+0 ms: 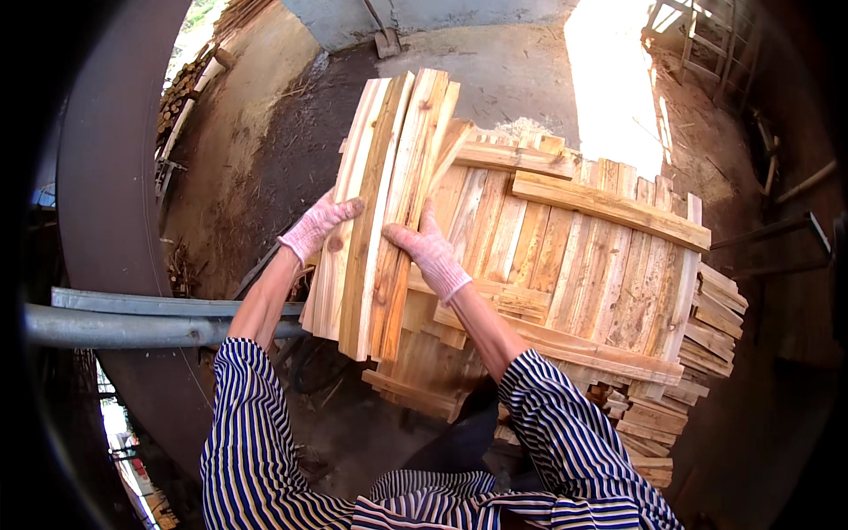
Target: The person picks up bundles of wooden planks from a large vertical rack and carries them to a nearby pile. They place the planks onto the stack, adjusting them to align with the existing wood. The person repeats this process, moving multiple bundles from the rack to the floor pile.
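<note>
Pale planks (358,256) in a bundle lie lengthwise in front of me, at the left end of a larger wood stack. My left hand (323,225), in a pinkish knit glove, grips the bundle's left side, thumb over the top. On the other side my right hand (429,253), gloved alike, is closed on the edge of the planks with its thumb across their face. The fingers under and behind the wood are hidden. Right of the bundle, a layer of boards (565,265) lies side by side, with a loose crosswise strip (609,210) near its far edge.
Metal rails (132,325) run in from the left below my left forearm. Uneven board ends (654,420) jut from the stack's lower right. A shovel (386,42) leans at the far wall, and a wooden frame (711,44) stands at the far right.
</note>
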The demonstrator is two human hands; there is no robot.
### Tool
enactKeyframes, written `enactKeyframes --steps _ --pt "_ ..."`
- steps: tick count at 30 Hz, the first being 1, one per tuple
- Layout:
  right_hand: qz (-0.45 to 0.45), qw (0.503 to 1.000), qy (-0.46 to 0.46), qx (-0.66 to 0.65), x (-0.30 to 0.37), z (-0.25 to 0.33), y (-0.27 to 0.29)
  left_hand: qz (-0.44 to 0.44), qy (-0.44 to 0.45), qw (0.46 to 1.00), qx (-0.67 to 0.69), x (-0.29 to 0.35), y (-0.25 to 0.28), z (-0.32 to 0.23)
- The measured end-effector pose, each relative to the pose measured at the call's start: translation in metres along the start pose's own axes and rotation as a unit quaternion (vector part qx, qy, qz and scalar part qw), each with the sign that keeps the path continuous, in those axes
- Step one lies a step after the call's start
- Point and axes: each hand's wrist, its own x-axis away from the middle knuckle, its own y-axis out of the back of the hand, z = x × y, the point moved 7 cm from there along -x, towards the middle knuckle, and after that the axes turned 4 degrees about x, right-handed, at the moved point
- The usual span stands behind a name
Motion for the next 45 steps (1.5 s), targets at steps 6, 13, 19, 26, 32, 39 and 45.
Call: enactKeyframes --steps 6,13,19,26,32,39,45 --pt "0.059 0.980 -0.116 -0.150 -0.045 -0.096 -0.004 -0.150 0.191 0.969 -0.036 -0.039 0.050 0.113" --pt "-0.029 0.987 -0.079 -0.136 -0.054 -0.102 0.034 -0.116 0.180 0.976 -0.047 -0.070 0.024 0.121" --pt "-0.052 0.990 -0.027 -0.130 -0.054 -0.100 0.024 -0.113 0.151 0.982 -0.003 -0.072 0.041 0.131" --pt "-0.082 0.950 -0.038 0.300 -0.021 -0.054 0.005 -0.108 0.146 0.970 -0.163 -0.075 0.063 0.103" --pt "-0.119 0.906 0.056 0.402 0.078 -0.017 0.041 -0.137 0.047 0.956 -0.256 -0.085 0.028 0.077" --pt "0.012 0.973 0.050 0.226 0.209 -0.063 0.093 -0.082 -0.327 0.886 -0.319 -0.010 -0.209 -0.007" --pt "-0.141 0.938 -0.114 0.294 0.341 -0.151 0.217 0.197 -0.370 0.884 -0.208 0.093 -0.470 -0.017"
